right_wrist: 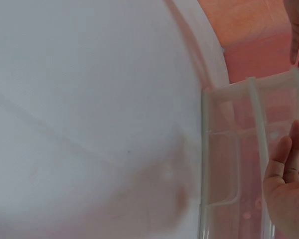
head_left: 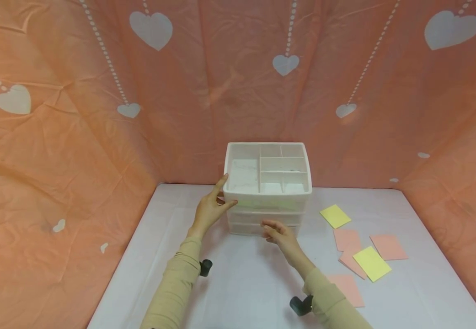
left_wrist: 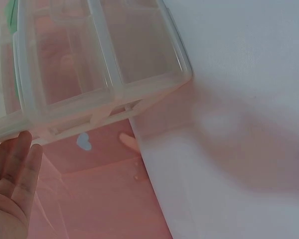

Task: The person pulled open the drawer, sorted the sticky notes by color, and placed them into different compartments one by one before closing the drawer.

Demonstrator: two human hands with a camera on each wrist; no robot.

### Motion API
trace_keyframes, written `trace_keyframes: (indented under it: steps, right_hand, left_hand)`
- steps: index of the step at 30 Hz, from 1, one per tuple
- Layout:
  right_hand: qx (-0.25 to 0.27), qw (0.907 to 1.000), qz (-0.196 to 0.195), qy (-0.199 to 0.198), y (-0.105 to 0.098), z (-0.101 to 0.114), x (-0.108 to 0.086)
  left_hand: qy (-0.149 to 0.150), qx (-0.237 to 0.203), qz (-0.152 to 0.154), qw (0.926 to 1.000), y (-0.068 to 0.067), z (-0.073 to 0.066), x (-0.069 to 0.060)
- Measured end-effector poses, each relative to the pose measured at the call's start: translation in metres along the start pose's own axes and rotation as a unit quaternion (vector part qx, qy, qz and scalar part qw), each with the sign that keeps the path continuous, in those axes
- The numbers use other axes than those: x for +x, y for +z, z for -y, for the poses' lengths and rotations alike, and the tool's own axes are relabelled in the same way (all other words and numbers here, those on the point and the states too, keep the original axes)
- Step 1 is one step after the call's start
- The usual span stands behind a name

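Observation:
A white drawer organizer (head_left: 267, 201) with see-through drawers stands at the back of the table. Its divided top tray (head_left: 243, 176) has several compartments. My left hand (head_left: 210, 211) rests on the organizer's left side, fingers extended along the wall and the thumb near the front top edge. In the left wrist view those fingers (left_wrist: 23, 164) touch the side wall. Just before the lower drawers hovers my right hand (head_left: 280, 237), its fingers loosely bent and nothing seen in them. Something green (left_wrist: 12, 17) shows through the top drawer.
On the right of the white table (head_left: 238, 292) lie yellow paper squares (head_left: 335, 216) and several pink paper squares (head_left: 388, 247), some overlapping. An orange-pink cloth with hearts (head_left: 238, 91) hangs behind and at both sides. A dark wrist camera (head_left: 301, 305) hangs under the right forearm.

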State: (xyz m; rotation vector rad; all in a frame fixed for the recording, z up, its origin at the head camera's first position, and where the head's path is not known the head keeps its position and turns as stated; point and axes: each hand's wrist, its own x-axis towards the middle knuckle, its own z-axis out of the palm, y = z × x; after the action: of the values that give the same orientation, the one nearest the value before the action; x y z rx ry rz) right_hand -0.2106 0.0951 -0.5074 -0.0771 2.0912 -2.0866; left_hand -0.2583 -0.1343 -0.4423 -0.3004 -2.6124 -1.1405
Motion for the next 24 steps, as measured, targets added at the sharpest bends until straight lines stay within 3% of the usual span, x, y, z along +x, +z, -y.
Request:
trace_keyframes:
  steps: [9, 24]
  right_hand:
    - [0.022, 0.999, -0.025, 0.029, -0.002, -0.008, 0.006]
    - [0.106, 0.9932, -0.014, 0.045, -0.006, -0.012, 0.008]
  left_hand:
    - [-0.005, 0.001, 0.002, 1.0, -0.001, 0.0, 0.0]
    - [-0.014, -0.001, 0.009, 0.9999, 0.001, 0.002, 0.001]
